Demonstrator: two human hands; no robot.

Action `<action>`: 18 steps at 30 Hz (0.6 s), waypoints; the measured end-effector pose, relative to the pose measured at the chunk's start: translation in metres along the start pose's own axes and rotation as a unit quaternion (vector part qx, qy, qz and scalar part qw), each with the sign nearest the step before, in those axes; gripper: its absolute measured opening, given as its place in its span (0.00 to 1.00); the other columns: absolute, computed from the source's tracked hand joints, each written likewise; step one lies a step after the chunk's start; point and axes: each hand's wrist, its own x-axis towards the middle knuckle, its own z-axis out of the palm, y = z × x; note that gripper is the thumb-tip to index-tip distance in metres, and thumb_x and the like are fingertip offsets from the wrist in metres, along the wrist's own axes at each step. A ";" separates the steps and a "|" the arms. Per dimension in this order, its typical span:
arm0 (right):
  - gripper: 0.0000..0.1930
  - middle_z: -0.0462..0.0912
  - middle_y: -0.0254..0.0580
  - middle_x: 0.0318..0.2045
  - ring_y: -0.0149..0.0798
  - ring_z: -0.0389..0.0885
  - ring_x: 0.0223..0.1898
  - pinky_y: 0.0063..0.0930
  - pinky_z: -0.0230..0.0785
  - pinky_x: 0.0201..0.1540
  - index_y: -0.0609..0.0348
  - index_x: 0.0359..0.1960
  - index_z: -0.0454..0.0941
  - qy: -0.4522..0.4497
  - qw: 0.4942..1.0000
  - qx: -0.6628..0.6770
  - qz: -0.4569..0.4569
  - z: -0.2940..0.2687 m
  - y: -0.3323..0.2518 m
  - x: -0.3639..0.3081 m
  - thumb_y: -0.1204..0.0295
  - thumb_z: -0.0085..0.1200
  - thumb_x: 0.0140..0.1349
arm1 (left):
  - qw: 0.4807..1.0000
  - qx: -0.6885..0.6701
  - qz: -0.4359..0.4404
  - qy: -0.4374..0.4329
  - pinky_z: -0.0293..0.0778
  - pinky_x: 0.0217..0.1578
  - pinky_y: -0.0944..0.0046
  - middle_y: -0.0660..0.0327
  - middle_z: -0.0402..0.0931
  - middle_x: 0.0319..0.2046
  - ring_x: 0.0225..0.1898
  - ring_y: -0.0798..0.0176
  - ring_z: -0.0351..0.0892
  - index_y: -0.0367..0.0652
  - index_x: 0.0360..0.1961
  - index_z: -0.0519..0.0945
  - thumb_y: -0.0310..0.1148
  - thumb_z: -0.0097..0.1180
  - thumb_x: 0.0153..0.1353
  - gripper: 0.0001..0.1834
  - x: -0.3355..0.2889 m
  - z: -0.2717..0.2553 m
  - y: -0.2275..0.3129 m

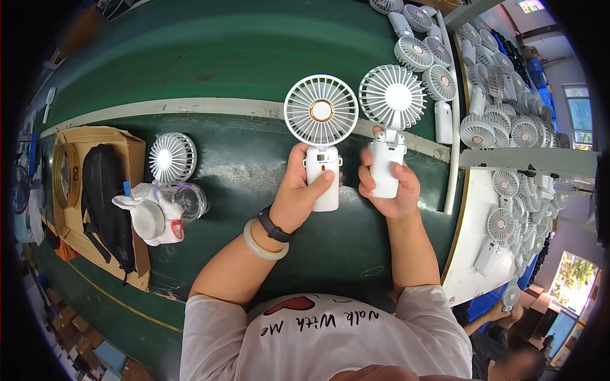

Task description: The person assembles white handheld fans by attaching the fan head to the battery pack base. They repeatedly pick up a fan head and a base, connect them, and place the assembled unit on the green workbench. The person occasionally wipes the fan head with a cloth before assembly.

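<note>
My left hand (298, 185) is wrapped round the handle of a white handheld fan (321, 110) with an orange ring at its hub. The thumb lies on the handle front, just beside a small orange button and below a little dark display. Close by on the right, my right hand (397, 181) grips a second white handheld fan (387, 166), its back turned up and its round head tilted at the hinge. The two fan heads nearly touch over the pale strip across the green table (254, 159). Both fans are held upright, heads pointing away from me.
At left stands a cardboard box (141, 209) with a black pouch (103, 197) and a tape roll. Beside it are a fan head (173, 157), a clear jar (190, 200) and a white cloth (152, 216). Many fans (414, 53) crowd the right; a person (508, 362) works at lower right.
</note>
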 end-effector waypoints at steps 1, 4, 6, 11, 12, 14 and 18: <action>0.35 0.70 0.47 0.41 0.39 0.73 0.29 0.33 0.69 0.28 0.51 0.63 0.49 -0.004 1.000 0.001 0.004 0.001 0.000 0.000 0.63 0.53 0.57 | 1.000 -0.019 -0.012 -0.004 0.75 0.43 0.60 0.53 0.72 0.47 0.43 0.59 0.77 0.41 0.57 0.58 0.29 0.48 0.63 0.22 0.000 -0.001 0.001; 0.35 0.69 0.46 0.41 0.38 0.72 0.29 0.32 0.69 0.28 0.51 0.64 0.48 -0.026 0.999 0.036 0.013 0.003 0.002 -0.002 0.61 0.52 0.58 | 0.998 -0.059 -0.032 -0.019 0.75 0.42 0.60 0.52 0.72 0.46 0.42 0.59 0.78 0.41 0.57 0.59 0.31 0.46 0.64 0.21 0.000 -0.001 0.005; 0.35 0.69 0.46 0.41 0.38 0.71 0.28 0.32 0.69 0.28 0.51 0.64 0.48 -0.056 0.993 0.106 0.018 0.004 0.006 -0.004 0.59 0.52 0.58 | 0.997 -0.063 -0.023 -0.035 0.75 0.42 0.60 0.51 0.73 0.46 0.41 0.58 0.78 0.41 0.56 0.60 0.32 0.45 0.65 0.20 0.000 0.001 0.007; 0.34 0.68 0.46 0.40 0.37 0.70 0.28 0.32 0.68 0.28 0.50 0.64 0.48 -0.062 0.993 0.095 0.023 0.003 0.006 -0.004 0.56 0.50 0.60 | 0.998 -0.051 -0.009 -0.022 0.75 0.44 0.58 0.50 0.72 0.48 0.44 0.57 0.77 0.41 0.57 0.59 0.32 0.46 0.64 0.22 -0.001 0.002 0.004; 0.34 0.68 0.46 0.40 0.38 0.70 0.29 0.32 0.68 0.28 0.50 0.64 0.48 -0.061 0.993 0.094 0.023 0.003 0.006 -0.004 0.56 0.49 0.60 | 0.999 -0.043 -0.004 -0.017 0.75 0.45 0.58 0.50 0.71 0.48 0.44 0.57 0.77 0.42 0.57 0.58 0.32 0.46 0.64 0.22 -0.001 0.002 0.003; 0.34 0.68 0.46 0.40 0.38 0.71 0.29 0.32 0.68 0.28 0.51 0.64 0.48 -0.062 0.994 0.088 0.019 0.005 0.006 -0.004 0.54 0.48 0.61 | 0.998 -0.051 -0.007 -0.030 0.74 0.45 0.57 0.50 0.71 0.49 0.45 0.56 0.77 0.42 0.57 0.58 0.32 0.46 0.64 0.22 -0.001 0.000 0.003; 0.34 0.69 0.46 0.41 0.38 0.71 0.29 0.32 0.68 0.29 0.52 0.65 0.49 -0.064 0.996 0.064 0.017 0.005 0.006 -0.003 0.50 0.45 0.62 | 0.998 -0.048 -0.012 -0.026 0.74 0.46 0.56 0.50 0.70 0.49 0.45 0.56 0.77 0.42 0.57 0.58 0.32 0.46 0.64 0.22 0.000 0.000 0.004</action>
